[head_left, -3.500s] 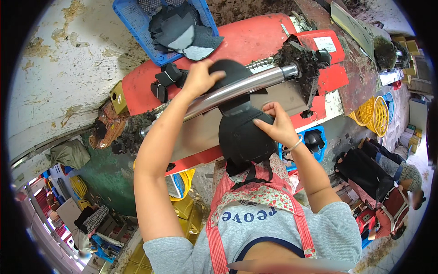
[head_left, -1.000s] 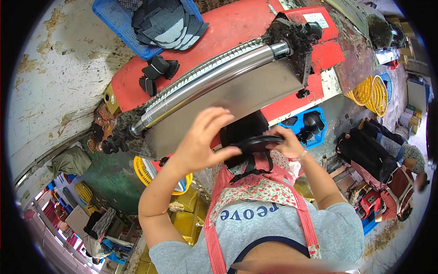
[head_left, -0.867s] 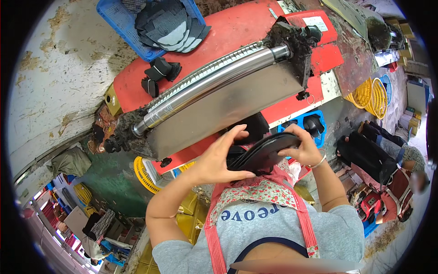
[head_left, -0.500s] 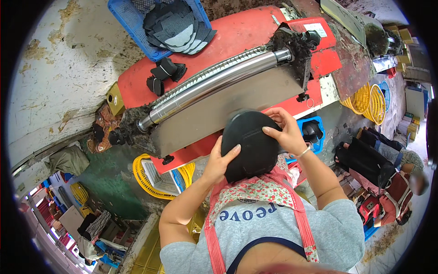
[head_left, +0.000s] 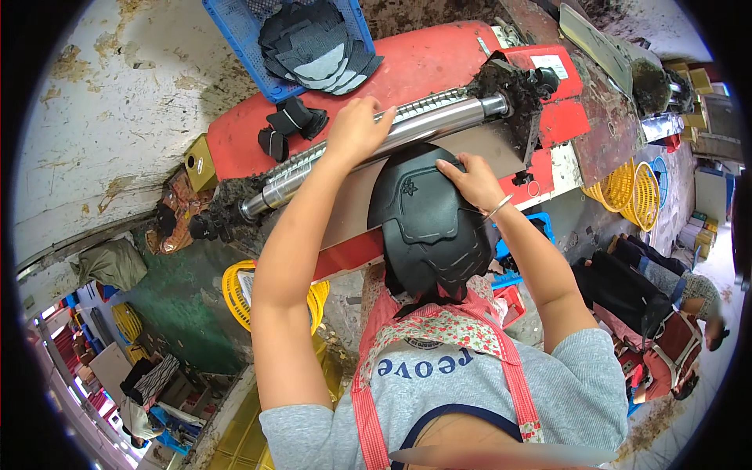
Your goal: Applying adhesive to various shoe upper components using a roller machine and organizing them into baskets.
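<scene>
My right hand (head_left: 475, 178) grips the upper right edge of a black leather-like piece (head_left: 427, 207), thumb on top. The piece has a rounded top, stitched seams and a small flower emblem; its lower end, with several layered edges, hangs down against my apron. My left hand (head_left: 360, 135) is off it, reaching over the shiny metal roller (head_left: 376, 149) of a red machine (head_left: 243, 133) with the fingers apart. Closest to that hand are a pile of dark grey fabric pieces (head_left: 313, 47) and a few small black folded bundles (head_left: 290, 117). The black piece covers part of the machine's metal plate (head_left: 501, 145).
A blue basket (head_left: 235, 43) stands behind the machine top under the grey pieces. Yellow baskets are at the lower left (head_left: 235, 294) and right (head_left: 638, 196). A blue crate (head_left: 540, 227) sits beyond my right forearm. Another person (head_left: 693, 294) is at the far right.
My left hand has let go of the black piece and moved up over the roller. The black piece now shows its face with the flower emblem; my right hand still holds it.
</scene>
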Demonstrator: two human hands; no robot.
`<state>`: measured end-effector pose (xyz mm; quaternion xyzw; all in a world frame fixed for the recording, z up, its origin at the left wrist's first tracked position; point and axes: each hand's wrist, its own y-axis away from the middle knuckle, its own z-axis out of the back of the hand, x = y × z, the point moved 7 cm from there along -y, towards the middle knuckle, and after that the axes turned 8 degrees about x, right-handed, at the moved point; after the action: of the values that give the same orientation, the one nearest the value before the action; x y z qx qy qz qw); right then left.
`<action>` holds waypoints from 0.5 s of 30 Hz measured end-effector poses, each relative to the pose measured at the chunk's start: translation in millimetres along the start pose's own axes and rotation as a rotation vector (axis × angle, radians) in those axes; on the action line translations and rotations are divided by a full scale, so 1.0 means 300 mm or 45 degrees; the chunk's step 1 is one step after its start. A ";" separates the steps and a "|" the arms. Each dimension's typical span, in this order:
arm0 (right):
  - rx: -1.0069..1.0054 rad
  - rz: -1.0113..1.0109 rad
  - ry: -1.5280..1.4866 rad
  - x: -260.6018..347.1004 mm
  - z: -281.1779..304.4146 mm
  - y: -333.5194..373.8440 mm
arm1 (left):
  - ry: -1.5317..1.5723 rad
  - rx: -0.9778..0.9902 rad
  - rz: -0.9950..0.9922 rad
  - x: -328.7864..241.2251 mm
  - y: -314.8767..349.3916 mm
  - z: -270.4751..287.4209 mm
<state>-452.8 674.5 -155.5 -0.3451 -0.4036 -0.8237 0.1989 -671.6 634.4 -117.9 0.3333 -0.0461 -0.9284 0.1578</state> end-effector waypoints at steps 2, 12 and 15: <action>0.017 -0.054 0.068 0.011 0.006 0.001 | 0.040 0.125 0.058 0.033 -0.069 -0.062; 0.116 -0.018 -0.066 -0.058 0.003 -0.005 | -0.024 0.152 0.008 -0.016 -0.081 -0.036; 0.055 -0.038 -0.268 -0.056 0.004 -0.001 | -0.013 0.369 0.136 0.027 -0.087 -0.072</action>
<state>-441.2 676.5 -167.5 -0.4193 -0.4448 -0.7770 0.1506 -670.6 656.8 -144.6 0.3451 -0.1979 -0.9039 0.1570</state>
